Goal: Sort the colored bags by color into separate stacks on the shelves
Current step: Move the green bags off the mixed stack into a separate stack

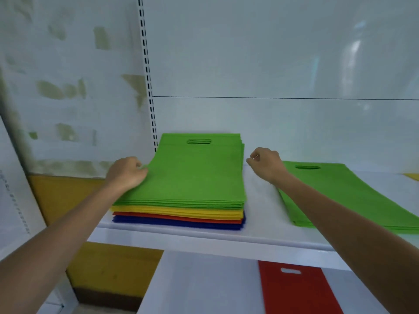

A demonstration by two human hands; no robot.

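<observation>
Your left hand point(127, 173) curls over the left edge of the mixed stack point(179, 214), thumb and fingers pinching the top green bags point(195, 173). Your right hand point(265, 164) hovers just beside that stack's right edge, fingers curled in with nothing visible between them.

The sort looks well short of half done. The mixed stack sits toward the left end of the upper shelf point(204, 240), reaching its front edge. It has a thick green layer over yellow bags point(176, 210), a thin band of red bags point(181, 219) and blue bags point(176, 225) at the bottom. Apart to its right lies a thinner all-green stack point(353, 196) — green seems the colour in hand. A yellow corner point(411, 176) shows at the shelf's far right end, but you cannot tell what it belongs to. On the lower shelf point(204, 286) a red bag point(294, 291) lies flat — likely the red stack's start.
</observation>
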